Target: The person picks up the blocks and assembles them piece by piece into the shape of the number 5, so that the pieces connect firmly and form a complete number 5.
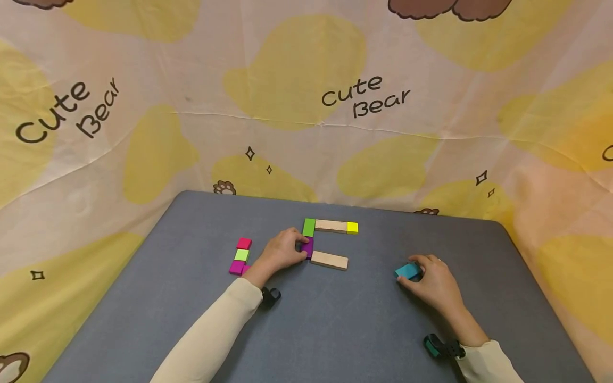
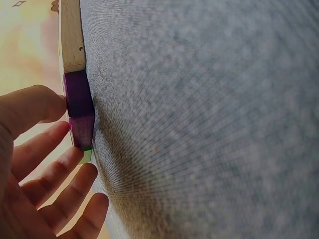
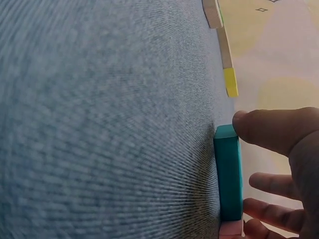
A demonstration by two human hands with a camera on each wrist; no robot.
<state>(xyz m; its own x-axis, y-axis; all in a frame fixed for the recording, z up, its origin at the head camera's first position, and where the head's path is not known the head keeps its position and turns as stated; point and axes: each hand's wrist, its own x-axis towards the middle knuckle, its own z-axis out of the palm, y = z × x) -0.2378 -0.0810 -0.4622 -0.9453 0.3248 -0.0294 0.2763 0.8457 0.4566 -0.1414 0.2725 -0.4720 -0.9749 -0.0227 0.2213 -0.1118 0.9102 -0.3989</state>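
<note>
My left hand (image 1: pixel 281 250) pinches a purple block (image 1: pixel 308 248) between thumb and fingers. In the left wrist view, the purple block (image 2: pixel 79 93) lies low on the tabletop, in line with a bare wooden plank (image 2: pixel 73 42). A green block (image 1: pixel 309 227) touches its far end. Off to the right, my right hand (image 1: pixel 437 282) holds a blue block (image 1: pixel 407 271), thumb at its near edge and fingers at the far side. The right wrist view shows this blue block (image 3: pixel 229 172) flat on the table with a pink block (image 3: pixel 231 228) against its end.
A second wooden plank (image 1: pixel 331 226) runs from the green block to a yellow block (image 1: pixel 352 228). Left of my left hand, red (image 1: pixel 244 243), lime (image 1: pixel 241 255) and magenta (image 1: pixel 237 267) blocks lie in a column. The grey table (image 1: pixel 354 330) meets a patterned cloth (image 1: pixel 297 106) behind.
</note>
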